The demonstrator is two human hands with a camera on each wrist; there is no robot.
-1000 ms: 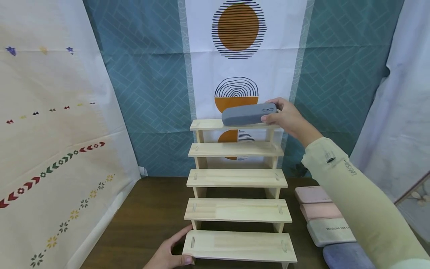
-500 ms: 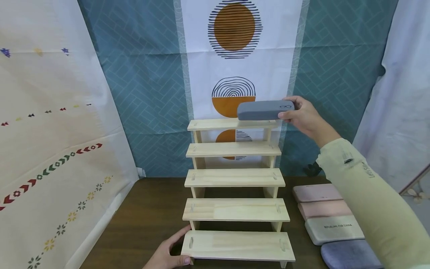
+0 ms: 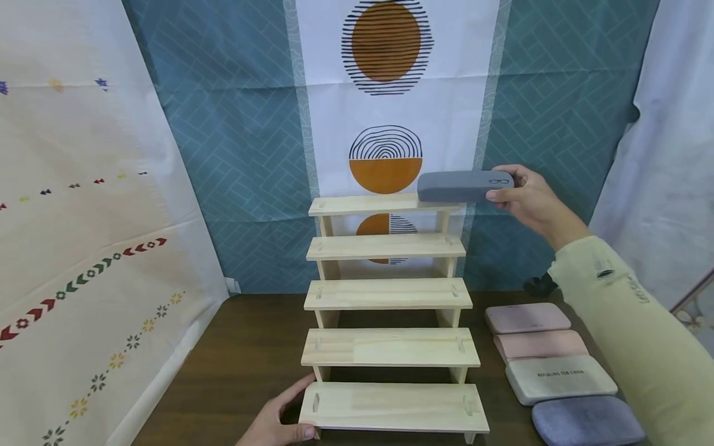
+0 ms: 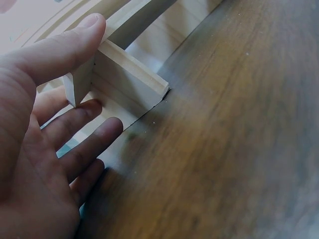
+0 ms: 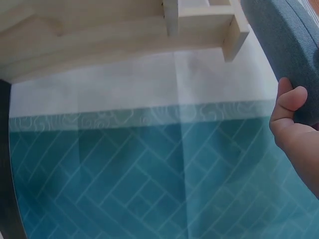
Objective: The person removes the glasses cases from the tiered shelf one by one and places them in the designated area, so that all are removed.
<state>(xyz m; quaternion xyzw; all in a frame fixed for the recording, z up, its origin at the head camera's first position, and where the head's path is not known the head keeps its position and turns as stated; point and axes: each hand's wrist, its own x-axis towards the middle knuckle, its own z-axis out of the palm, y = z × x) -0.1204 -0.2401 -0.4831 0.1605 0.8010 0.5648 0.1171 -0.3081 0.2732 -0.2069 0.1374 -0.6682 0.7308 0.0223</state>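
Observation:
A blue-grey glasses case [image 3: 457, 186] with a small spectacles print is held by its right end between the thumb and fingers of my right hand [image 3: 530, 201]. The case's left part is in front of the right end of the top step of a pale wooden stepped rack [image 3: 390, 347]; whether they touch I cannot tell. In the right wrist view the glasses case [image 5: 289, 45] appears at the upper right. My left hand [image 3: 276, 415] grips the rack's bottom left corner. In the left wrist view, the thumb [image 4: 75, 47] lies on the wood, with the fingers around the end piece.
Right of the rack, several more cases lie in a column on the brown table [image 3: 223, 371]: a mauve one [image 3: 527, 318], a pink one [image 3: 541, 345], a white one [image 3: 560, 379] with lettering, and a blue one [image 3: 588, 421]. A patterned cloth [image 3: 223, 155] hangs behind.
My right hand has carried the glasses case rightward along the top step, toward its right end. The left hand keeps its grip on the rack. The head view has shifted slightly.

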